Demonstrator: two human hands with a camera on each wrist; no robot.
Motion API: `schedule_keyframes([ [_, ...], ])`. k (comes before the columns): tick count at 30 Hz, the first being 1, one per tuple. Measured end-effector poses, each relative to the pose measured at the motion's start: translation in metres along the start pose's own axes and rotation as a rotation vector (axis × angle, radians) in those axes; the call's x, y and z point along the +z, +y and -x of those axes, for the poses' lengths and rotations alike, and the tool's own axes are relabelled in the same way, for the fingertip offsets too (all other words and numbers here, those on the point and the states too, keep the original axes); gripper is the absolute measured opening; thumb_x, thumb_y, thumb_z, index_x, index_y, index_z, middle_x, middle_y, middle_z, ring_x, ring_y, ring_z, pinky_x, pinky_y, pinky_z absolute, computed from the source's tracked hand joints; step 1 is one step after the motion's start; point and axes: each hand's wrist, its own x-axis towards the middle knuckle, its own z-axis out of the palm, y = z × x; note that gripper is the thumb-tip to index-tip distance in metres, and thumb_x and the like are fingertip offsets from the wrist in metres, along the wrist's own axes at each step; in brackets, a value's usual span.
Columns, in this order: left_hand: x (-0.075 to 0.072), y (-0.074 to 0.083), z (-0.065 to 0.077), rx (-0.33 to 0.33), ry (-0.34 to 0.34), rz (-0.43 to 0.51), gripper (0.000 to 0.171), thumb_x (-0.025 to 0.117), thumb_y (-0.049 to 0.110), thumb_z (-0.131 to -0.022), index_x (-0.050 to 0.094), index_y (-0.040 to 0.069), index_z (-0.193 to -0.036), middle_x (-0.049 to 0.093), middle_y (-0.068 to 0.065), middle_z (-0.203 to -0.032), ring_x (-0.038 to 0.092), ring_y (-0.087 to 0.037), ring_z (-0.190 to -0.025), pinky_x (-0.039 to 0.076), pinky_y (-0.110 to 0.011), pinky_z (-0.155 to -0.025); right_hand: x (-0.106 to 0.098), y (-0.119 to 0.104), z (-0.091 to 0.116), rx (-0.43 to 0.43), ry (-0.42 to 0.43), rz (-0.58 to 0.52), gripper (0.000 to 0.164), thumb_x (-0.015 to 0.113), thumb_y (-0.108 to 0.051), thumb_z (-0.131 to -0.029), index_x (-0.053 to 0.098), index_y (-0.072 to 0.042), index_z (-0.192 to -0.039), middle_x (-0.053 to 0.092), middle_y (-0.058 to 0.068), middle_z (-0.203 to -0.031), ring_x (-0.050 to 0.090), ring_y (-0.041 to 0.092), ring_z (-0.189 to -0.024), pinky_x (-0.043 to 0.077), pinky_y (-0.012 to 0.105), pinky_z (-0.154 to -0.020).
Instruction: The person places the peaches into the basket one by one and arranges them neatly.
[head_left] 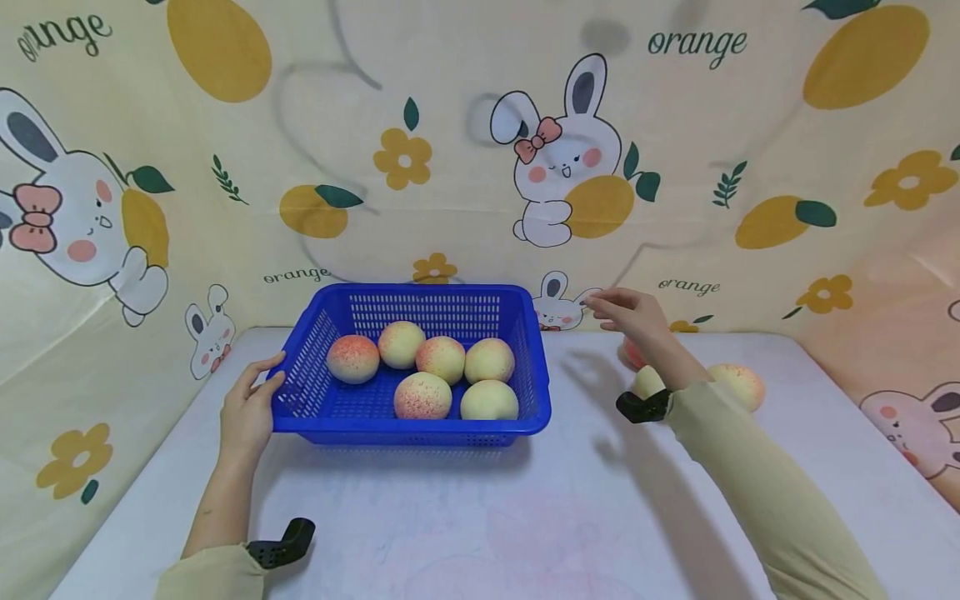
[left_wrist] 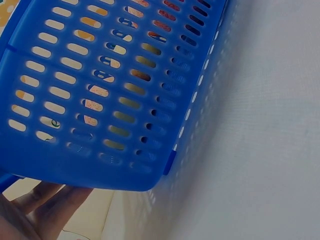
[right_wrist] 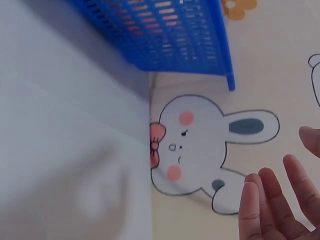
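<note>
A blue plastic basket [head_left: 420, 432] with slotted walls stands on the table and holds several yellow-and-red peaches [head_left: 423, 396]. My left hand [head_left: 247, 408] grips the basket's left end at the rim. In the left wrist view, fingers [left_wrist: 57, 207] of that hand reach up against the basket's edge. My right hand [head_left: 633, 321] hangs in the air to the right of the basket, holding nothing. Its fingers [right_wrist: 272, 200] are loosely extended and apart from the basket wall in the right wrist view.
Beyond and beside the right forearm, more peaches [head_left: 738, 387] lie on the table, partly hidden by the arm. The white table [head_left: 465, 517] ends against a printed cloth backdrop [head_left: 450, 167] with rabbits and oranges. Black wrist bands [head_left: 281, 546] sit on both wrists.
</note>
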Motion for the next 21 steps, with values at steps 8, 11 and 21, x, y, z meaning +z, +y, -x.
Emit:
schedule_keyframes([
  [8,0.000,0.000,-0.001,0.000,-0.001,0.006,0.044,0.038,0.037,-0.102,0.046,0.022,-0.142,0.047,-0.023,-0.142,0.052,-0.042,-0.122,0.045,-0.036,-0.086,-0.014,0.004,0.002,0.009,0.014,0.026,0.060,0.060,-0.047,-0.091,0.052,-0.005,-0.133,0.056,0.007,-0.125,0.057,0.009,-0.104,0.048,0.030,-0.094],
  [11,0.000,0.000,-0.001,-0.001,0.000,0.010,0.044,0.039,0.038,-0.102,0.046,0.023,-0.142,0.048,-0.022,-0.142,0.053,-0.041,-0.121,0.043,-0.021,-0.074,-0.018,0.006,0.003,0.008,0.010,0.036,0.061,0.061,-0.048,-0.090,0.052,-0.005,-0.133,0.057,0.007,-0.125,0.057,0.011,-0.106,0.048,0.029,-0.093],
  [21,0.000,-0.001,-0.001,-0.006,-0.003,0.007,0.044,0.039,0.039,-0.102,0.046,0.024,-0.142,0.047,-0.021,-0.143,0.053,-0.040,-0.122,0.042,-0.025,-0.077,-0.030,0.025,0.012,-0.013,0.009,0.050,0.063,0.059,-0.048,-0.091,0.051,-0.002,-0.133,0.059,-0.010,-0.108,0.057,0.005,-0.100,0.044,0.031,-0.097],
])
